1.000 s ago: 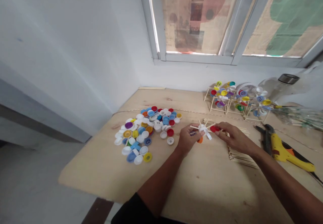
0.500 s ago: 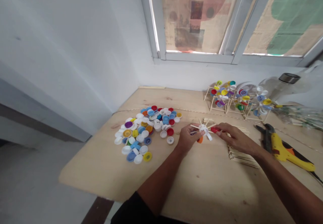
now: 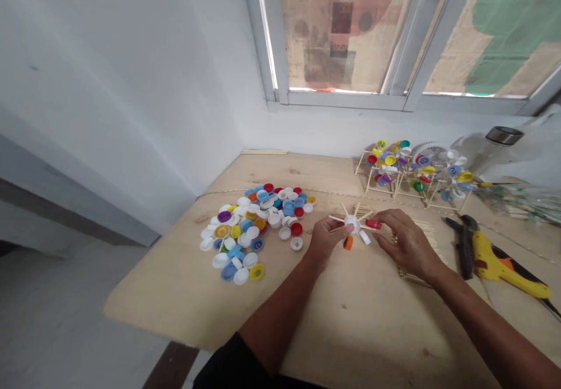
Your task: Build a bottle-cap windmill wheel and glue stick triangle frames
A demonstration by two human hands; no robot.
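My left hand (image 3: 328, 238) pinches a small wheel (image 3: 352, 223) by its white cap hub, with thin wooden sticks reaching out like spokes. On spoke ends sit an orange bottle cap (image 3: 347, 242), a white bottle cap (image 3: 364, 238) and a red bottle cap (image 3: 373, 224); other spokes are bare. My right hand (image 3: 403, 240) is just right of the red cap, thumb and fingers apart around its outer side, holding nothing that I can see. A bundle of wooden sticks (image 3: 415, 278) lies partly hidden beneath my right hand.
Loose bottle caps (image 3: 249, 229) in many colours are heaped left of my hands. A yellow glue gun (image 3: 495, 260) lies at the right. Several finished cap wheels on stick frames (image 3: 394, 170) stand at the back, near a steel-lidded bottle (image 3: 499, 143).
My right hand has let go of the red cap, which stays on its spoke, and its fingers have spread. The wheel has turned slightly in my left hand.
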